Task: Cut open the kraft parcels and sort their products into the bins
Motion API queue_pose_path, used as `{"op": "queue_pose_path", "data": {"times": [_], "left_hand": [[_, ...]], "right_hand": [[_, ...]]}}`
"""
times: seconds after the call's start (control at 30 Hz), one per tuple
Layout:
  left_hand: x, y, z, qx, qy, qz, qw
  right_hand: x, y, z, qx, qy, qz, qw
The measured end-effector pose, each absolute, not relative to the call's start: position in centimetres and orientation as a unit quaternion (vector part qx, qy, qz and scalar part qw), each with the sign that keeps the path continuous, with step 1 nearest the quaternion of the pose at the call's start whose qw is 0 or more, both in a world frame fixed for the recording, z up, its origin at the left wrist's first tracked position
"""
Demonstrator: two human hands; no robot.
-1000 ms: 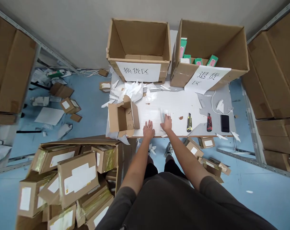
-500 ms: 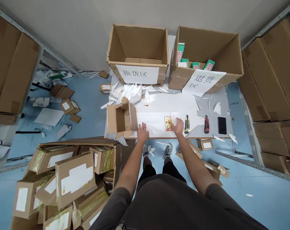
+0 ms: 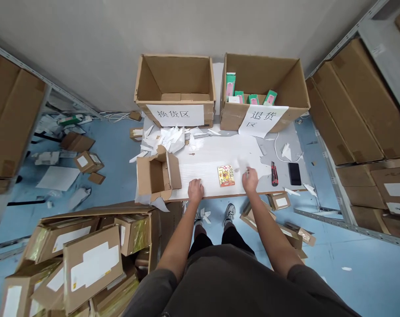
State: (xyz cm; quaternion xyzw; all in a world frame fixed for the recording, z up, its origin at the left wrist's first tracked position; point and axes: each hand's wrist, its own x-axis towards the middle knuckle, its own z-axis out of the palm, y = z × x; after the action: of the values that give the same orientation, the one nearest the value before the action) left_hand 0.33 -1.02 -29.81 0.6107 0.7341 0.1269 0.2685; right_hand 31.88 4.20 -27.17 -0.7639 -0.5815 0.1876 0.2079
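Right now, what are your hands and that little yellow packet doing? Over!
Left hand at white sheet. Right hand holding clear wrap. Yellow packet lying flat between them. Red cutter right of right hand.

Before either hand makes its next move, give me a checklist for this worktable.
1. Yellow-and-red printed pack uncovered, lying on the white sheet: ok.
2. Right hand free: not ok; translucent wrapping is at its fingers.
3. Left hand apart from the pack: ok; there is a gap between them.
4. Red-and-black box cutter apart from both hands: ok; it lies beyond the right hand.
5. Cutter's blade retracted: cannot tell; too small to see.
6. Black smartphone wholly on the tabletop: ok.
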Motion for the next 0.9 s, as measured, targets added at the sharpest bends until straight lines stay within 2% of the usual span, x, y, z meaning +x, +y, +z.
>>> {"op": "queue_pose_path", "data": {"times": [0.13, 0.23, 0.4, 0.57, 0.77, 0.9], "left_hand": [[6.6, 1.5, -30.6, 0.535, 0.704, 0.175, 0.434], [10.3, 3.6, -32.1, 0.464, 0.728, 0.147, 0.483], [12.1, 4.4, -33.4, 0.424, 0.753, 0.13, 0.486], [12.2, 4.0, -31.9, 0.413, 0.741, 0.18, 0.498], [9.8, 5.1, -26.7, 0.365, 0.668, 0.359, 0.54], [5.8, 5.7, -21.0, 0.363, 0.59, 0.435, 0.575]], "right_hand": [[28.4, 4.0, -29.2, -0.747, -0.582, 0.318, 0.059], [26.6, 4.5, -31.3, -0.784, -0.531, 0.321, 0.019], [26.6, 5.1, -32.9, -0.794, -0.52, 0.31, 0.056], [26.3, 4.3, -31.7, -0.767, -0.543, 0.33, 0.088], [25.6, 3.4, -26.4, -0.628, -0.668, 0.365, 0.159], [24.1, 4.1, -20.4, -0.584, -0.726, 0.323, 0.167]]}}
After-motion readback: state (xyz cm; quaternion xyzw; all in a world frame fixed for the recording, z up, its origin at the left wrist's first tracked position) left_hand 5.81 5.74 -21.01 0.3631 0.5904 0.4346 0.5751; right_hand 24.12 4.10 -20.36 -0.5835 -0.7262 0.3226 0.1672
